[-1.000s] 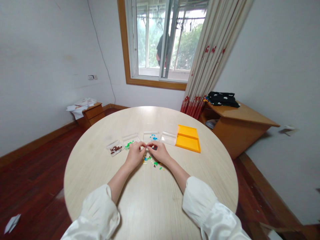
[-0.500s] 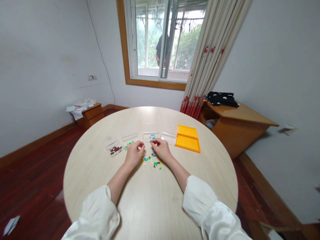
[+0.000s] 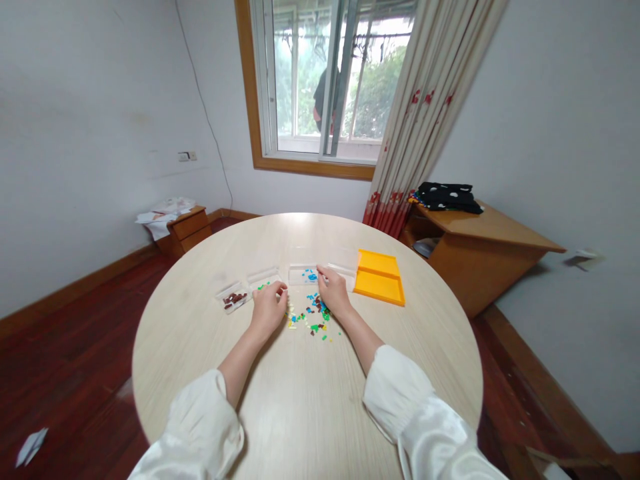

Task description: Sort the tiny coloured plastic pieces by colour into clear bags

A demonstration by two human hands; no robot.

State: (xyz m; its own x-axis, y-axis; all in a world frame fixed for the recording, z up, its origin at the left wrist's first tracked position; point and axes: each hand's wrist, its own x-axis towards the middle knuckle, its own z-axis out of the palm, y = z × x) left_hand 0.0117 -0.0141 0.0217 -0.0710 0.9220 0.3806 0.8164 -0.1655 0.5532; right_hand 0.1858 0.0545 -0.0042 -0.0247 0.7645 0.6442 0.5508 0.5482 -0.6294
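Note:
Small colourful building bricks (image 3: 316, 327) lie scattered on the round table between my hands: green, blue, brown, yellow and pale ones. My left hand (image 3: 269, 308) rests at the left of the pile, thumb and fingertips pinched together; anything between them is too small to make out. My right hand (image 3: 334, 291) is at the right end of a clear box with blue bricks (image 3: 311, 276) in it. Its fingers are drawn together and hide whatever they hold. Brown bricks (image 3: 235, 299) fill part of the leftmost clear box. Green bricks (image 3: 263, 287) lie by the clear box behind my left hand.
Another clear box (image 3: 348, 274) stands behind my right hand, partly hidden. To its right lies an opened yellow case (image 3: 380, 288). Beyond the round table (image 3: 305, 400) are a small cabinet with papers (image 3: 170, 212) and a wooden desk with dark cloth (image 3: 449, 197).
My right hand has moved right and slightly back, uncovering more of the loose bricks and the blue ones in the box. My left hand keeps its pinch almost in place. The view has shifted slightly.

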